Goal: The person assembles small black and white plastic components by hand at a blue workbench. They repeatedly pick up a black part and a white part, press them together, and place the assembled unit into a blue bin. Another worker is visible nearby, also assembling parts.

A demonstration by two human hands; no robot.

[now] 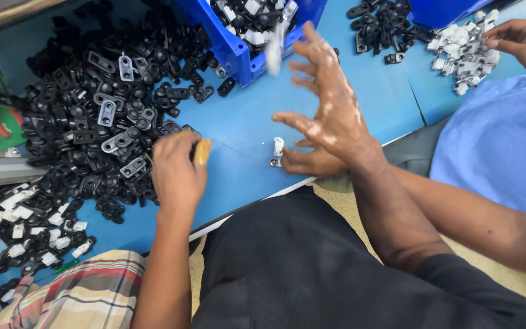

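Right hand (pixel 330 106) raised, fingers spread wide, empty, above a small white clip (pixel 277 150) standing upright on the worktop (pixel 238 128); left hand (pixel 178 167) curled around a tan piece (pixel 202 152), beside black brackets (pixel 92 109).

Setting: small-parts assembly workshop, bench level. Blue worktable (pixel 245 131) carries a large loose heap of black plastic clips (pixel 92 103), identical in shape, some with grey faces. Blue parts bin (pixel 232 49) at the far edge holds mixed black and white pieces. Second heap, black pieces with white inserts (pixel 19 231), at near left. Pile of white pieces (pixel 464 52) at far right, where another person's hand (pixel 522 39) rests beside it. Several people share one bench.
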